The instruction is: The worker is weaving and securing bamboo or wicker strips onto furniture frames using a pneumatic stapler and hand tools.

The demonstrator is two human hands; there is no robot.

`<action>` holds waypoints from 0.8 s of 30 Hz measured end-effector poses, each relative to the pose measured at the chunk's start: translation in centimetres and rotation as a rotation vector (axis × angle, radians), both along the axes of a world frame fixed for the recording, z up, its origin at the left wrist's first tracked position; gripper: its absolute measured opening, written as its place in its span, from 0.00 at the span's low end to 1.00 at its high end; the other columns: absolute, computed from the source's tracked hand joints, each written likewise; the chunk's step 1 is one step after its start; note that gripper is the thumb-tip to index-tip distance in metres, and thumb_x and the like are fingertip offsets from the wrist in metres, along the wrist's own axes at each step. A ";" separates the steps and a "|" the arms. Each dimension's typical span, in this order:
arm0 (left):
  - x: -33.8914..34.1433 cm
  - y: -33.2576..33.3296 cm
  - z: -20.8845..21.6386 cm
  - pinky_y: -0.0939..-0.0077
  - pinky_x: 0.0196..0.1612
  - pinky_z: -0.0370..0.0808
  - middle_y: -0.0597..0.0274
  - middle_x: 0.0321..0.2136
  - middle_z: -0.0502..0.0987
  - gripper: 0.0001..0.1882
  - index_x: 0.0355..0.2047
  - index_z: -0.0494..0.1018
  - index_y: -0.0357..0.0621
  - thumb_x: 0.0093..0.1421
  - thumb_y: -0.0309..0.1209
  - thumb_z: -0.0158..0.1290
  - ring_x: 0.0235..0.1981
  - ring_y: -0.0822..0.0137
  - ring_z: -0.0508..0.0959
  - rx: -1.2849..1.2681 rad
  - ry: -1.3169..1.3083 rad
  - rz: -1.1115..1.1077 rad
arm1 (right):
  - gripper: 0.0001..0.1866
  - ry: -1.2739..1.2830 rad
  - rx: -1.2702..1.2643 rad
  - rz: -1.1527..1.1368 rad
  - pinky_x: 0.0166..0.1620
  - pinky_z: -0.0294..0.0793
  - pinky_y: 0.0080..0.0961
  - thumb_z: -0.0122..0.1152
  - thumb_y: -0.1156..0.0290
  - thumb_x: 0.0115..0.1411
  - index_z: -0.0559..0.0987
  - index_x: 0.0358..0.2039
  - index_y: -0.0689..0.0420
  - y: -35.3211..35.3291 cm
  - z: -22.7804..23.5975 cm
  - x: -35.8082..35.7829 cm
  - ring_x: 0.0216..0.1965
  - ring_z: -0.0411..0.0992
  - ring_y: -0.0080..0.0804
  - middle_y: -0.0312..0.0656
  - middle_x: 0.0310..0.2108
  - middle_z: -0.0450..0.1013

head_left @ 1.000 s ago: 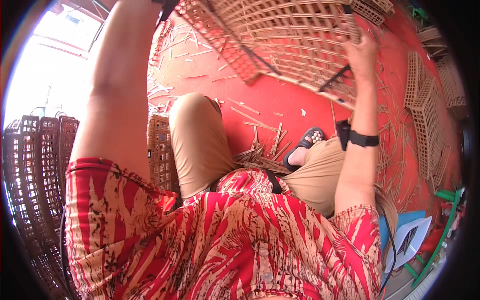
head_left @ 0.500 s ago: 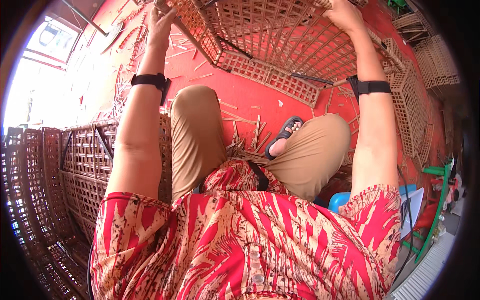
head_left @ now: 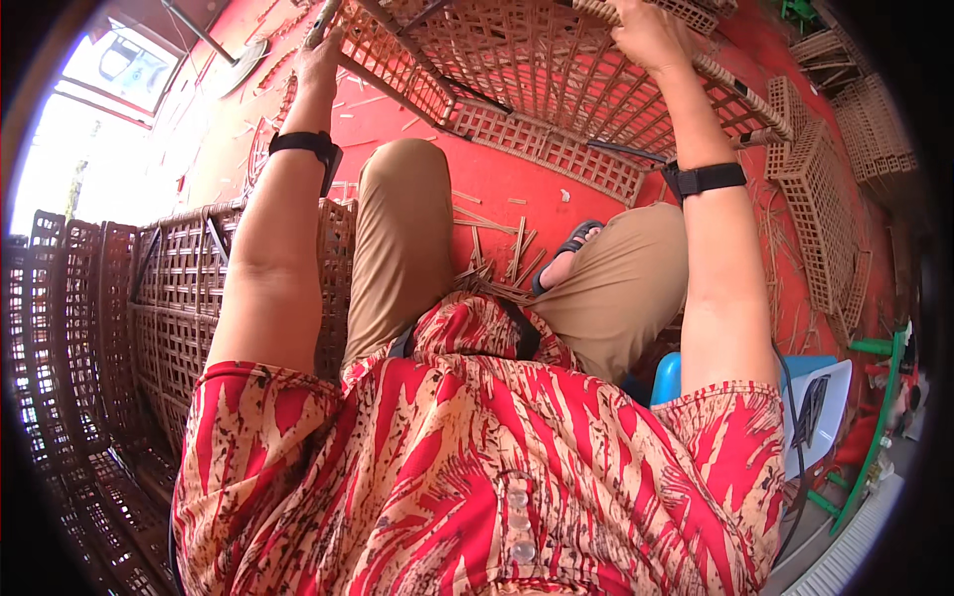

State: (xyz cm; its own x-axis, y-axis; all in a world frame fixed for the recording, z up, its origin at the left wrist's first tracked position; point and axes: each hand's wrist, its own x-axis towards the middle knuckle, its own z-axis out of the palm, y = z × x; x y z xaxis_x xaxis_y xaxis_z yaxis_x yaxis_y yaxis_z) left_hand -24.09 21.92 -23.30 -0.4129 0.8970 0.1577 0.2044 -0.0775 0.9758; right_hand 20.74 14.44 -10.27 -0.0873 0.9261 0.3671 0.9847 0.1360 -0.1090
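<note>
A large open-weave rattan basket (head_left: 552,156) with dark frame struts is held up tilted in front of me, beyond my knees. My left hand (head_left: 318,62) is closed round its rim at the upper left. At the top right my right hand (head_left: 649,38) is bent over the wrapped far rim (head_left: 730,79), fingers closed on it. The fingertips of both hands are partly hidden by the rim and the picture's top edge. Dark straps with small black boxes circle both wrists.
Dark woven baskets (head_left: 184,318) stand close at my left; lighter ones (head_left: 815,204) are at the right. Loose cane strips (head_left: 512,253) litter the red floor. By my right arm are a blue plastic stool (head_left: 668,377), a white tray (head_left: 830,407) and a green metal frame (head_left: 874,437).
My right hand has shifted left along the basket's rim. The basket has turned slightly, and my left hand keeps its grip. The whole view has moved a little.
</note>
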 end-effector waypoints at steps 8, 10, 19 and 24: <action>-0.8 -3.9 -0.4 0.71 0.30 0.68 0.67 0.24 0.73 0.13 0.35 0.80 0.42 0.61 0.40 0.63 0.25 0.73 0.70 -0.060 0.057 0.025 | 0.13 -0.132 0.141 0.135 0.42 0.80 0.43 0.55 0.74 0.56 0.85 0.39 0.50 -0.4 -2.8 -0.1 0.39 0.82 0.47 0.48 0.37 0.83; 0.3 -7.3 -2.3 0.72 0.34 0.69 0.67 0.25 0.74 0.15 0.39 0.81 0.40 0.62 0.39 0.62 0.28 0.74 0.70 -0.155 0.047 0.140 | 0.11 -0.026 -0.046 0.136 0.47 0.78 0.50 0.53 0.74 0.56 0.83 0.35 0.50 -2.1 -3.7 0.3 0.44 0.79 0.54 0.52 0.37 0.81; 2.8 -17.5 -4.7 0.75 0.41 0.68 0.68 0.32 0.74 0.16 0.45 0.78 0.37 0.64 0.37 0.63 0.35 0.74 0.69 0.073 -0.062 0.208 | 0.10 -0.050 -0.001 0.141 0.48 0.75 0.43 0.72 0.64 0.53 0.86 0.36 0.52 -10.5 -3.1 3.6 0.42 0.79 0.46 0.44 0.37 0.81; 6.3 -25.0 0.9 0.60 0.61 0.67 0.53 0.50 0.78 0.25 0.56 0.72 0.36 0.62 0.36 0.63 0.55 0.52 0.75 0.368 0.788 0.683 | 0.07 0.007 0.123 0.151 0.44 0.74 0.42 0.71 0.66 0.54 0.86 0.34 0.51 -14.4 -3.9 3.5 0.41 0.79 0.42 0.42 0.34 0.81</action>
